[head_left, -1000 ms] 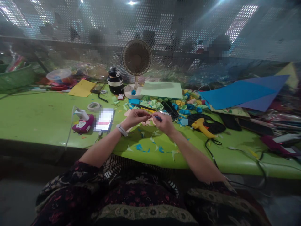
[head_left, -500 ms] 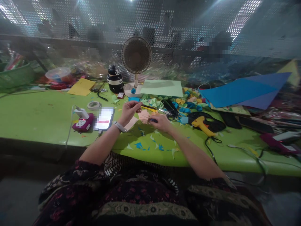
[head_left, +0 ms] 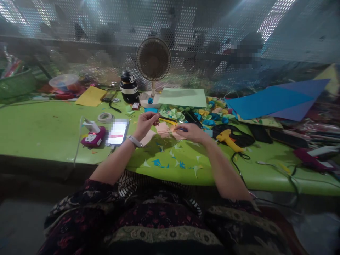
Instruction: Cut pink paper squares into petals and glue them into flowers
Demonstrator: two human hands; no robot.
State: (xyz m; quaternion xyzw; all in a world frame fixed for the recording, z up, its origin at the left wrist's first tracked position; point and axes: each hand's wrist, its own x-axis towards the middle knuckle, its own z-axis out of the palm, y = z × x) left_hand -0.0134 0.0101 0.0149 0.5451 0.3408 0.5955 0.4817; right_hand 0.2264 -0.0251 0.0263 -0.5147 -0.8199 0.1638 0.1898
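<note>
My left hand (head_left: 148,124), with a pale band at the wrist, is closed in a pinch above the table. A thin yellow-and-black stick (head_left: 169,121) reaches right from near its fingertips; whether it is held I cannot tell. Light pink paper pieces (head_left: 163,130) lie between my hands, and another pink sheet (head_left: 147,139) lies under my left wrist. My right hand (head_left: 192,132) is closed around a slim dark pen-like thing (head_left: 182,129), its front end over the pink paper. Behind the right hand, a metal blade shows in part.
Blue and white scraps (head_left: 157,163) are strewn in front. A phone (head_left: 117,132) and a purple socket block (head_left: 93,138) sit left. Folded paper shapes (head_left: 176,114), a fan (head_left: 153,59) and a bottle (head_left: 129,88) stand behind. A yellow glue gun (head_left: 230,140) lies right.
My right hand has shifted right and slightly up with the dark thing, showing more pink paper. My left hand stays nearly in place.
</note>
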